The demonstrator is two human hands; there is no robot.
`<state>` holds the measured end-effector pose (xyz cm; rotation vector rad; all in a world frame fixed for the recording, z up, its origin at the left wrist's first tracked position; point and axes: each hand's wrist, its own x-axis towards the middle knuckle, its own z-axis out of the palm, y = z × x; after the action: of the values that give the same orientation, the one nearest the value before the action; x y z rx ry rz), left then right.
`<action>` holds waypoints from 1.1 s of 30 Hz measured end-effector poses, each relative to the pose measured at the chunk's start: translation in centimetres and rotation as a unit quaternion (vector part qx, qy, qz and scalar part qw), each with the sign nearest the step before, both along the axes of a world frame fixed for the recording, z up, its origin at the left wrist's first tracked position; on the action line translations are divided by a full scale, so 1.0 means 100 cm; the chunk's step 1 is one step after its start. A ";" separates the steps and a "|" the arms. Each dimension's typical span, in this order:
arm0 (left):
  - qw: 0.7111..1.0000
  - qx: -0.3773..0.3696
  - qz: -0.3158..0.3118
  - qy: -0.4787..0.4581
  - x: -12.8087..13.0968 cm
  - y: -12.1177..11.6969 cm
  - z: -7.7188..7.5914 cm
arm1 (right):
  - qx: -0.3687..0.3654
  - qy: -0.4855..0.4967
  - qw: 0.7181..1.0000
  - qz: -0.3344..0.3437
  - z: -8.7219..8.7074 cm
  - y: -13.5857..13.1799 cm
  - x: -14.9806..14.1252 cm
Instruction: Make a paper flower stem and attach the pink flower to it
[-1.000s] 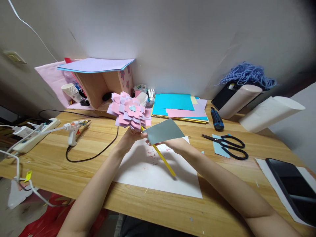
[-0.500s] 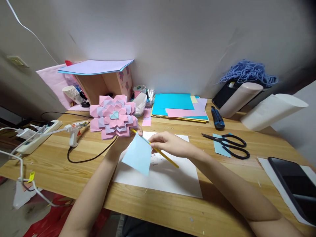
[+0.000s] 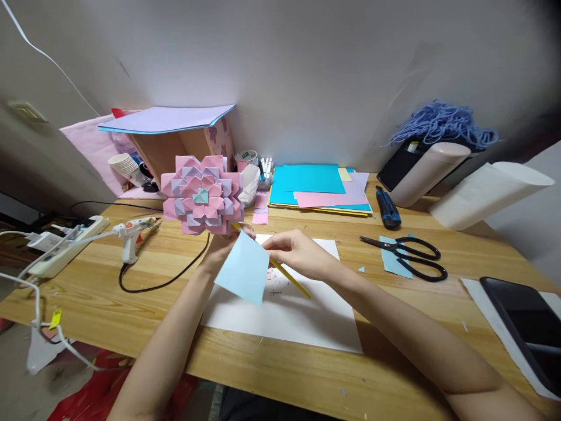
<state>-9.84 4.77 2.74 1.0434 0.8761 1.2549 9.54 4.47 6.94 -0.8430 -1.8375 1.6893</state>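
Observation:
A layered paper flower (image 3: 201,197) in pink and lilac, with a light blue centre, faces me on a yellow stick (image 3: 294,283) that slants down to the right. My left hand (image 3: 219,248) is closed around the stick just under the flower; part of it is hidden by the petals and the paper. A light blue piece of paper (image 3: 243,268) hangs from the stick, its upper edge along it. With thumb and fingers my right hand (image 3: 293,250) pinches the paper's right corner against the stick. Below lies a marked white sheet (image 3: 319,321).
Black scissors (image 3: 401,254) lie on a light blue scrap at right, near a blue utility knife (image 3: 388,207) and a phone (image 3: 521,321). Coloured paper sheets (image 3: 311,178) are stacked at the back. A glue gun (image 3: 131,237) with its cord and a power strip (image 3: 70,245) lie left.
The flower has tipped up and now faces me more squarely. The light blue paper has turned slightly, and more of its surface shows. Both hands keep their hold.

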 end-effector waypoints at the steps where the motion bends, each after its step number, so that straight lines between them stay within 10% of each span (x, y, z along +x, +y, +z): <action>1: 1.000 0.013 -0.001 -0.003 0.001 0.000 0.001 | 0.002 0.000 1.000 -0.003 0.000 0.000 0.000; 33: 0.982 0.024 0.157 0.106 0.032 -0.012 0.015 | -0.037 0.040 0.991 -0.124 -0.030 0.005 -0.018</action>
<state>-6.67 3.56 4.28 1.1224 1.2160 1.4501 7.78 5.02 3.89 -0.9767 -1.5549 1.6171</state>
